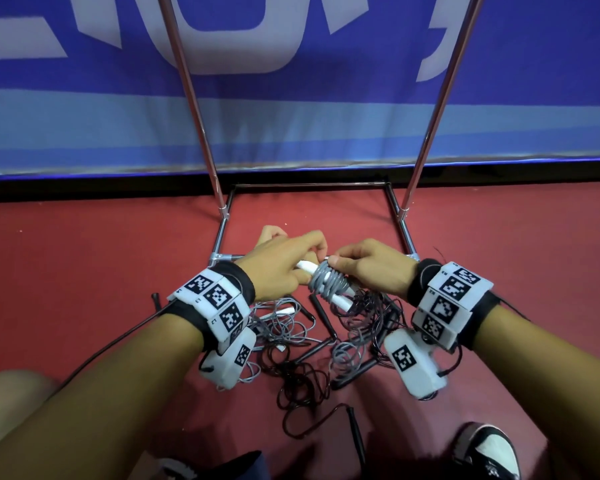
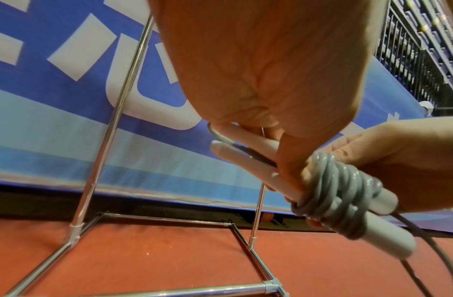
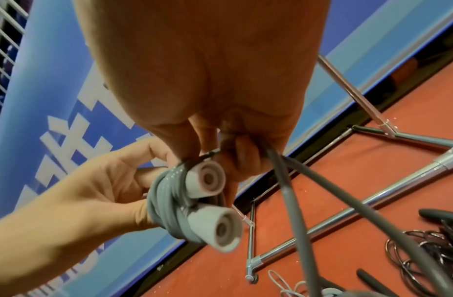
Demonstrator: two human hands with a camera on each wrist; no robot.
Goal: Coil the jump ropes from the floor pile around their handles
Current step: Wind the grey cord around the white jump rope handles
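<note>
The paired white handles, wrapped in grey rope, slant between both hands above the floor pile. The left hand clenches their upper end; the right hand pinches the loose rope, which trails down toward the pile.

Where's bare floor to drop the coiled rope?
Free: red floor left of the metal frame, red floor right of it, and inside the frame's base. Crowded: the rope pile under both hands.
</note>
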